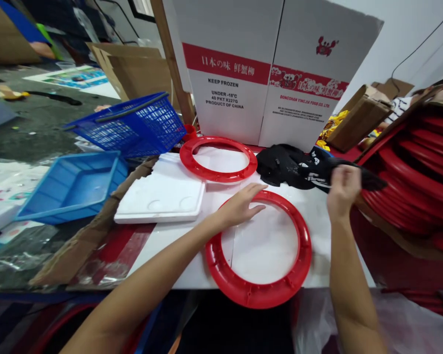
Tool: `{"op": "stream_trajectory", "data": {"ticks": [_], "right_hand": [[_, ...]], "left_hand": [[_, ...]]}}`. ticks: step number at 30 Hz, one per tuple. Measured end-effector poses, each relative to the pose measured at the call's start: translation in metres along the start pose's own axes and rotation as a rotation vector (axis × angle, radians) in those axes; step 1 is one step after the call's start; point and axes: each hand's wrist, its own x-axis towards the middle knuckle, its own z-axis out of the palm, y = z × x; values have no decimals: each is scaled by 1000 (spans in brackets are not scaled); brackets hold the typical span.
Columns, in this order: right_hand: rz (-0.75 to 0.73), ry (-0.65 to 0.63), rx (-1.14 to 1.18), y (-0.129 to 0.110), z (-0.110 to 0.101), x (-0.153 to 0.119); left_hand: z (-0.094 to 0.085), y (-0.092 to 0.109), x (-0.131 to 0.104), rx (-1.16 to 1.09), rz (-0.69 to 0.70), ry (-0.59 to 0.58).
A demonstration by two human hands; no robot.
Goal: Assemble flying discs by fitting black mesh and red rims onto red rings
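Observation:
A large red ring (304, 241) lies on the white board at the near side of the table. Over its upper left part is my left hand (241, 206), fingers apart and holding nothing. My right hand (343, 189) pinches the right end of a black cloth (288, 164) with white print, its fingers a little blurred. The rest of the cloth lies crumpled on the board. A second red ring (221, 176) lies farther back, to the left of the cloth.
White foam (162, 196) lies left of the rings. Beyond it are a light blue tray (77, 189) and a tilted blue basket (133, 125). A white carton (229, 118) stands at the back. Stacked red rings (409, 191) fill a box on the right.

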Motion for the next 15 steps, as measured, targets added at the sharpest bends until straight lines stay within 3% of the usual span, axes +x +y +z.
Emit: {"op": "stream_trajectory", "data": {"ticks": [3,6,10,12,15], "right_hand": [[61,-213,257,-23,21,-24],[127,-465,376,-40,37,-40],[222,-618,157,-33,33,-30],[325,-884,-2,-18,20,-16],[406,-1276,-159,5,1,-1]], "left_hand": [[-2,4,-9,-215,26,60],[-8,19,-13,-458,-103,-35],[-22,29,-16,-832,-412,-199],[-28,27,-16,-898,-509,-303],[-28,18,-15,-732,-499,-395]]}}
